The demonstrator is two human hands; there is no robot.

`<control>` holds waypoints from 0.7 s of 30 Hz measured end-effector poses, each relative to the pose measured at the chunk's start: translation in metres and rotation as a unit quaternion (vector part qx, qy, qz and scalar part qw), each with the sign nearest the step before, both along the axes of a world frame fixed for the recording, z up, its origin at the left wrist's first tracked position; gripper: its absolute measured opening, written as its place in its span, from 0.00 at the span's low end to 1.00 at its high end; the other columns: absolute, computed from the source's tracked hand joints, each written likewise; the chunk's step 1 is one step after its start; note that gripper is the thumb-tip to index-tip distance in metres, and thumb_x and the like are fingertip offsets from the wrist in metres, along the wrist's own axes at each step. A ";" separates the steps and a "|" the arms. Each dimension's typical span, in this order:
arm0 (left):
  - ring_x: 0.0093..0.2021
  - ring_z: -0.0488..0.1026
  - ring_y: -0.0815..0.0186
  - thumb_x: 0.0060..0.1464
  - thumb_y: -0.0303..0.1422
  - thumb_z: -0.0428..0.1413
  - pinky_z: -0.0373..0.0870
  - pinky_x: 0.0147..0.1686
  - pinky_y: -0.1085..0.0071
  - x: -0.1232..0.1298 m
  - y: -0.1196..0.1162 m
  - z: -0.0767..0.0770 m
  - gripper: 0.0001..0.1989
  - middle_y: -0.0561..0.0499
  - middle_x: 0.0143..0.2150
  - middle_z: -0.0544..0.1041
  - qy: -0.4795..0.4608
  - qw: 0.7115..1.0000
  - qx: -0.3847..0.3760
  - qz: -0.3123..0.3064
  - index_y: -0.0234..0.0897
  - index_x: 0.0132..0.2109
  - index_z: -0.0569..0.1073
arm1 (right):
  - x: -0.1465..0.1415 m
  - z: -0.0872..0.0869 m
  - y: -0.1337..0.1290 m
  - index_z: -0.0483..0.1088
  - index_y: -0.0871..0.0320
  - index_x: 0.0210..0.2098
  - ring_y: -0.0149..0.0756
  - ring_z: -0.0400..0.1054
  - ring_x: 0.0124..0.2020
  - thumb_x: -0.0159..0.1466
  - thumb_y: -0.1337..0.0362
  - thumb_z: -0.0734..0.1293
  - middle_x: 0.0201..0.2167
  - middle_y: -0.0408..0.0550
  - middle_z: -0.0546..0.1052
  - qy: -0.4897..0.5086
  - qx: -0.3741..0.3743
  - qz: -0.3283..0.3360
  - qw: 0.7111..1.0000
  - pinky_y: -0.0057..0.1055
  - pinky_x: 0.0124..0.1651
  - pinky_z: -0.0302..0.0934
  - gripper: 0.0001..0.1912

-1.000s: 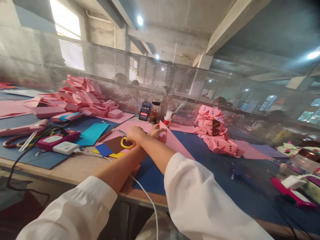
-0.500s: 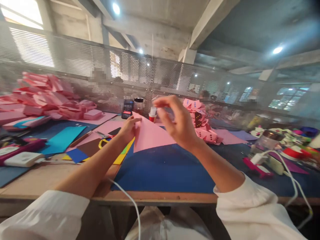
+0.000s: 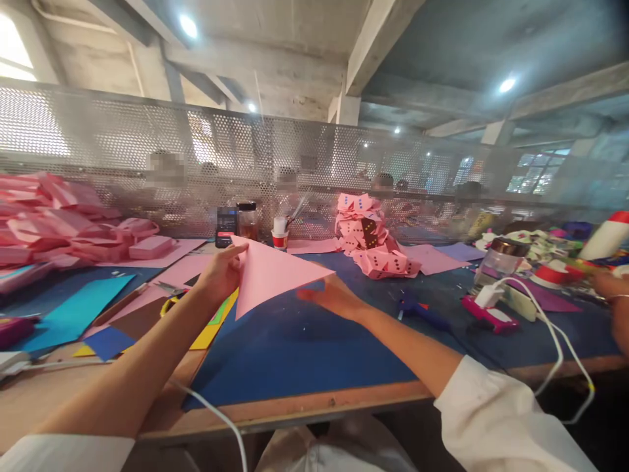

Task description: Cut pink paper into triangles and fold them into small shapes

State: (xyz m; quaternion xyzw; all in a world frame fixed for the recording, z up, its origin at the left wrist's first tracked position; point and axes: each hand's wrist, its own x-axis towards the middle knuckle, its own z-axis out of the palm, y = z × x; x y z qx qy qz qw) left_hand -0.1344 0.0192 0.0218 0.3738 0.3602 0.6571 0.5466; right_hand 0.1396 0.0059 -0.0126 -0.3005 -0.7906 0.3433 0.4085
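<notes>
A pink paper sheet is held up above the dark blue mat, its shape roughly triangular from this angle. My left hand pinches its left edge, thumb on top near the upper corner. At the sheet's right corner is my right hand, partly behind the paper. Its visible fingers are spread below the sheet's edge, and whether its thumb grips the corner is not clear.
Pink folded pieces are heaped at the left. Behind the mat stand a phone, a jar and dotted pink pieces. A glue gun lies right. Another person's hand shows at the right edge.
My right hand has come down from above the sheet to its right corner. My left hand still holds the paper. The view has turned to the right, bringing another person's hand into sight.
</notes>
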 end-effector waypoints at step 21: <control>0.49 0.77 0.55 0.40 0.39 0.73 0.74 0.53 0.53 0.035 -0.002 -0.030 0.37 0.48 0.45 0.78 0.367 0.922 0.111 -0.064 0.43 0.59 0.73 | 0.073 0.049 0.029 0.73 0.59 0.35 0.40 0.74 0.29 0.61 0.43 0.66 0.26 0.49 0.78 0.171 0.000 -0.206 0.964 0.31 0.30 0.67 0.23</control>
